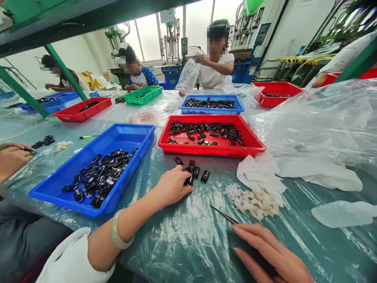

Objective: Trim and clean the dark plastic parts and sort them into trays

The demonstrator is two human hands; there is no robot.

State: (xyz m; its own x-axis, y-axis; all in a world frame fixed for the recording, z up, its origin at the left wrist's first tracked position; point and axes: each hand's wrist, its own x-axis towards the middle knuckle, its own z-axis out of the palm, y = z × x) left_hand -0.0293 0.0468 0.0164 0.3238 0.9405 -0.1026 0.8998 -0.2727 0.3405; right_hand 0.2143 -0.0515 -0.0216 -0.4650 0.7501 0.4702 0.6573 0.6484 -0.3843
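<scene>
My left hand (173, 184) reaches over the plastic-covered table, its fingers closed around a small black part (188, 181). Other black parts (205, 176) lie just beside and beyond the fingertips. Lower right, my right hand (269, 251) holds dark tweezers (224, 214) between thumb and fingers, the tip pointing up and left. A red tray (212, 151) with scattered black parts stands beyond my left hand. To the left is a blue tray (70, 206) with a heap of black parts.
White scraps (257, 202) and crumpled white cloth (259, 171) lie right of the black parts. A clear bottle-like object (343, 214) rests far right. Another person's hand (13, 159) is at the left edge. More trays, plastic sheeting (321, 118) and several people are beyond.
</scene>
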